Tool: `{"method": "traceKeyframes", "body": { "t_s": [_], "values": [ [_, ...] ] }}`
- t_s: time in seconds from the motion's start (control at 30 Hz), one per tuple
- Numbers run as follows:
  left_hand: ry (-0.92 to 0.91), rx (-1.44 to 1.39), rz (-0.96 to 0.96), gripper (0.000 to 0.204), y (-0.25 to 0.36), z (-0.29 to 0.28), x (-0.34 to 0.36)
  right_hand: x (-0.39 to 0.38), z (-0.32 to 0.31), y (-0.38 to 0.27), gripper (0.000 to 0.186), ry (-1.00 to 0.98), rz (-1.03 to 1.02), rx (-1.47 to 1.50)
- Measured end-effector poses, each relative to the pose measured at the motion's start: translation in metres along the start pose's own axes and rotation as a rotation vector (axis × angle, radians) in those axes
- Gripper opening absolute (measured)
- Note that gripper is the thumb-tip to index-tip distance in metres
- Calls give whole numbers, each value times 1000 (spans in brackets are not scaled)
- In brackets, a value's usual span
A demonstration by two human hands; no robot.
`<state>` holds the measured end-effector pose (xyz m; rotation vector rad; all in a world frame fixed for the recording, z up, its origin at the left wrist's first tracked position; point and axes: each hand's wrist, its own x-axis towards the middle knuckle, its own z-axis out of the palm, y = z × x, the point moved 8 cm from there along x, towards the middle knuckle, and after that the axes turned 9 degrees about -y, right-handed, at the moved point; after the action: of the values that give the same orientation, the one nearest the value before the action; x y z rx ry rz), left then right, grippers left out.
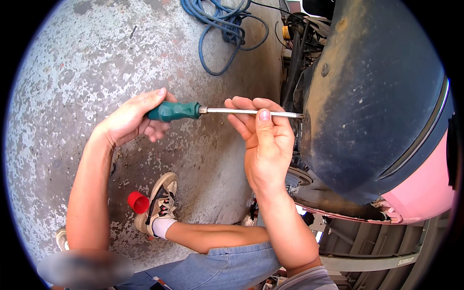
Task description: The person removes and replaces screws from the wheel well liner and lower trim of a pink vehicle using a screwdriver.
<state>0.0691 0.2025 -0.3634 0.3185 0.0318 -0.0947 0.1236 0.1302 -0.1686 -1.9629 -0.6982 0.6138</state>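
A screwdriver with a green handle (175, 111) lies level across the middle of the view, its metal shaft pointing right. My left hand (137, 115) is closed round the back end of the handle. Farther along, my right hand (263, 135) pinches the shaft between thumb and fingers. The tip reaches the lower edge of a dark, dusty plastic bumper (367, 96) on the right; whether it touches a fastener there I cannot tell. A round plug-like spot (325, 69) shows on the dirty strip of the bumper.
A coiled blue hose (227, 24) lies on the worn concrete floor (87, 63) at the top. A red cup-like cylinder (138, 202) stands beside my shoe (162, 203). Pink bodywork (425, 188) and a metal lift-like frame (367, 263) fill the lower right.
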Motion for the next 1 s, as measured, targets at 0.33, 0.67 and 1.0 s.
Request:
{"method": "traceKeyframes", "body": {
  "t_s": [0.33,0.67,1.0],
  "values": [
    [-44,192,-42,45,-10,-13,9,-1,-8,4,24,128,105,-145],
    [-214,-85,103,35,-6,5,-1,3,3,7,11,5,54,-41],
    [-86,65,-53,38,-15,-14,5,-1,-4,10,16,137,106,-148]
  ]
}}
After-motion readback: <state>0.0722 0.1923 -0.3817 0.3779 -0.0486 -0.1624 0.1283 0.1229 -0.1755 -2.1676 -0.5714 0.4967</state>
